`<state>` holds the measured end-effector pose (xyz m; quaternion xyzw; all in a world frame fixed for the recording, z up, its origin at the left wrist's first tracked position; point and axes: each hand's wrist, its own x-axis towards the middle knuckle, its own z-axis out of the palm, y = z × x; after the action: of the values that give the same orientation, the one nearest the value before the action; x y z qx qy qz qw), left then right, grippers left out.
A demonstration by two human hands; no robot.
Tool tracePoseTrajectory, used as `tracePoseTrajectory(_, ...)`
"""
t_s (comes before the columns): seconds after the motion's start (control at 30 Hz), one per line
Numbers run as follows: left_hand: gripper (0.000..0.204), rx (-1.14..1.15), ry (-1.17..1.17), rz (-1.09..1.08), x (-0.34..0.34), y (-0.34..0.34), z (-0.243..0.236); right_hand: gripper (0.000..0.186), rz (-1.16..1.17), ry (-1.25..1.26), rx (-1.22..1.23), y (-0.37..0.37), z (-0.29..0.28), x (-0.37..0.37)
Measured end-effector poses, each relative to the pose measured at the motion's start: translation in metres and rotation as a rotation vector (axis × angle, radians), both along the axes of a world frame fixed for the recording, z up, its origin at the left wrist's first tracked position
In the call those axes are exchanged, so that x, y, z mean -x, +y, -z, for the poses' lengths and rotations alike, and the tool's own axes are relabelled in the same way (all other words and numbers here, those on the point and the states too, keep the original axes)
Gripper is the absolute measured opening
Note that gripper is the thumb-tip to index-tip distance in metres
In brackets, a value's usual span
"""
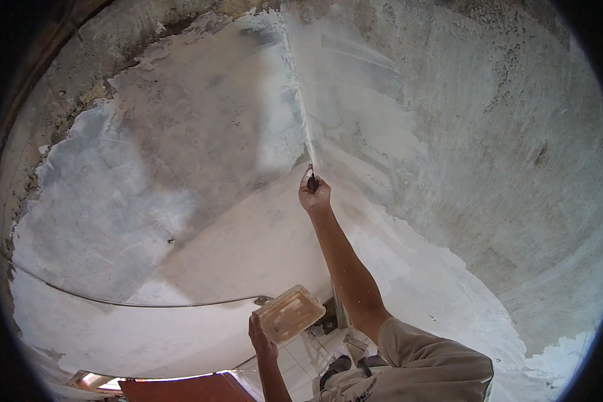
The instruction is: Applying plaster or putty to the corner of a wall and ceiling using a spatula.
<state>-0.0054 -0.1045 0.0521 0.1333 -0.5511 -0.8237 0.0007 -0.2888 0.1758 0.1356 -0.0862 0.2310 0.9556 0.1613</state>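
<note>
- The scraper (311,175), dark-handled, is pressed to the corner where two plastered walls (201,134) meet.
- The right hand (314,194) is clenched around its handle, arm stretched up.
- The left hand (261,337) grips a tan tray (289,313) from below, low and well apart from the scraper.
- A tiled floor (301,358) shows beneath.

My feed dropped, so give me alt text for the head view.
The right hand presses a dark-handled scraping tool into the corner of two patchy, white-plastered walls. The left hand holds a shallow beige plastic tray lower down.
</note>
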Motion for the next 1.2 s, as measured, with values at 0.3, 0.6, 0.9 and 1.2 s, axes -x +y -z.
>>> tracePoseTrajectory(0.3, 0.030, -0.005, -0.029, -0.018, -0.009, 0.009, 0.012, 0.025, 0.100, 0.072, 0.070, 0.045, 0.015, 0.015)
tracePoseTrajectory(0.6, 0.030, -0.049, -0.049, 0.038, -0.002, 0.022, 0.014, 0.035, 0.019, 0.496, 0.182, 0.078, -0.015, -0.155)
tracePoseTrajectory(0.9, 0.031, -0.074, -0.103, 0.109, 0.004, 0.025, 0.028, 0.046, 0.031, 0.451, 0.147, 0.024, -0.060, -0.279)
tracePoseTrajectory(1.2, 0.030, -0.074, 0.025, 0.073, 0.009, 0.018, 0.004, 0.024, 0.040, 0.219, -0.153, 0.022, -0.050, -0.040)
